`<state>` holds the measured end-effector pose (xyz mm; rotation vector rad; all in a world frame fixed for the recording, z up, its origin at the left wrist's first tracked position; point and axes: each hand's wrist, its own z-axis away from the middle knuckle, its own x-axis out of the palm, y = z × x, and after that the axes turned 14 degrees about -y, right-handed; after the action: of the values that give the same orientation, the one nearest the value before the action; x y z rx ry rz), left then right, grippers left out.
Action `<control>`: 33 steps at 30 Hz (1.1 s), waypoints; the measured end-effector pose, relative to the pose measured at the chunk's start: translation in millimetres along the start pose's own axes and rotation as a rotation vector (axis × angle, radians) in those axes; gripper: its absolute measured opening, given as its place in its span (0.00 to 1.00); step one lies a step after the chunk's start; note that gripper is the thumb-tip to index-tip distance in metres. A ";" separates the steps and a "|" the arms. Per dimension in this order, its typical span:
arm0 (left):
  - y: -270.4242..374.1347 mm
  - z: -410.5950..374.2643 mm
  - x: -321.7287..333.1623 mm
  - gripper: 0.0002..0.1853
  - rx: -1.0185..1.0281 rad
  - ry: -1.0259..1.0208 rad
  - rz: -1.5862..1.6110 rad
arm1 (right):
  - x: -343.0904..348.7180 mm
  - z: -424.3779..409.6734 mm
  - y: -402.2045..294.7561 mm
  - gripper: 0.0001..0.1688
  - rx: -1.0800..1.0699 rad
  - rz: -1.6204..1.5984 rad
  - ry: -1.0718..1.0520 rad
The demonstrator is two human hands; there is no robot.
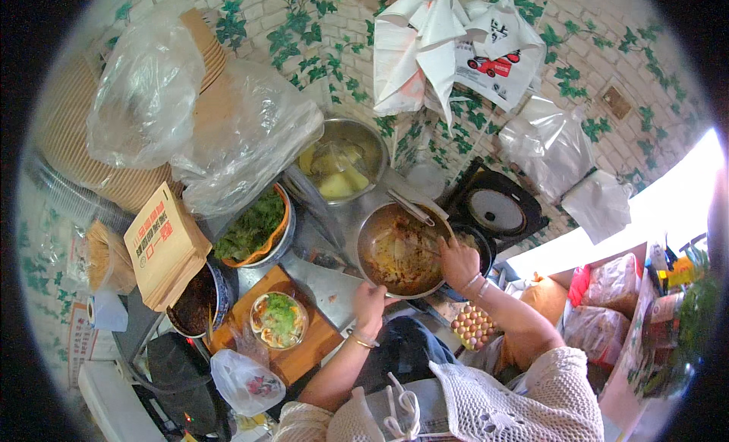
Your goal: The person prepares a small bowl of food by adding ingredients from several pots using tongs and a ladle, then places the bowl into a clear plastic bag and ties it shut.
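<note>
A round metal bowl (pixel 393 254) stands in front of me, with reddish-brown, oily residue coating its inside. My left hand (pixel 370 310) grips its near rim at the lower left. Over the right rim, my right hand (pixel 460 264) holds a thin utensil that reaches into the bowl; its kind is hard to make out. A second metal utensil (pixel 411 207) lies across the far rim. Left of my left hand, a filled round container (pixel 279 321) topped with chopped greens sits on a wooden board (pixel 310 351).
Leafy greens (pixel 250 228) fill a bowl at left, near a pot of dark sauce (pixel 196 299). Behind stands a metal pot with pale chunks in liquid (pixel 342 168). Paper bags (pixel 168 248) are stacked at left. Eggs (pixel 472 327) sit in a tray beneath my right forearm.
</note>
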<state>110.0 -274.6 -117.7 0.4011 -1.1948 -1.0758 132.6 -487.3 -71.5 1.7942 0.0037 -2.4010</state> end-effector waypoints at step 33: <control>94.5 110.0 -140.7 0.64 -0.090 0.697 -1.789 | 45.6 -106.1 -297.0 0.14 -0.359 -1.352 -0.633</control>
<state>58.6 -82.3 -83.1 1.7560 0.1436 -2.1314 186.6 -189.2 -170.4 0.7686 1.9364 -3.2182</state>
